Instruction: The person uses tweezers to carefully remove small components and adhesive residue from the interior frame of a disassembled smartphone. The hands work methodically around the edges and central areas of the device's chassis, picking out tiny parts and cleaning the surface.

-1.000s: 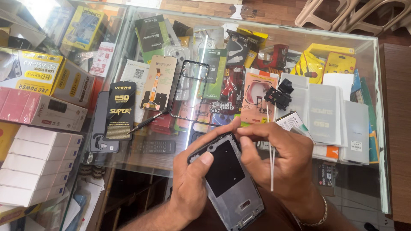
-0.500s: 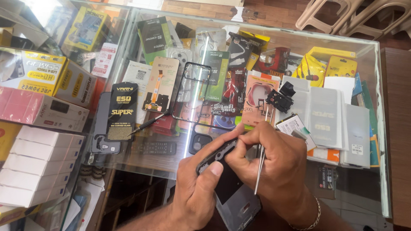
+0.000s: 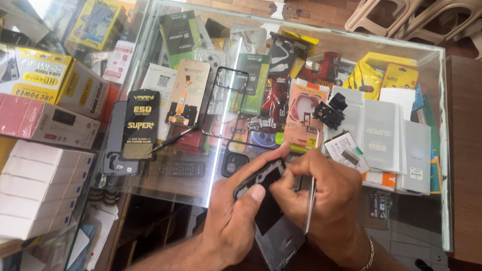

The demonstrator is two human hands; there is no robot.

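My left hand (image 3: 236, 213) grips a dark phone body (image 3: 266, 211) along its left edge, thumb pressed on the front near the top corner. My right hand (image 3: 326, 200) covers the phone's upper right side, fingertips on its top edge, and also pinches thin metal tweezers (image 3: 309, 206) that point downward. The phone is tilted above the glass counter (image 3: 201, 170). Its lower grey part (image 3: 281, 243) shows between my wrists.
On the glass lie a black phone frame (image 3: 224, 108), a screwdriver (image 3: 173, 138), a dark phone case (image 3: 118, 150), a small black part (image 3: 329, 113) and clear flat packs (image 3: 381, 135). Stacked boxes (image 3: 42, 190) stand left. Packaged accessories fill the case below.
Both hands have drawn closer over the phone's top end. The phone has tilted up, and the right hand now covers more of its upper edge.
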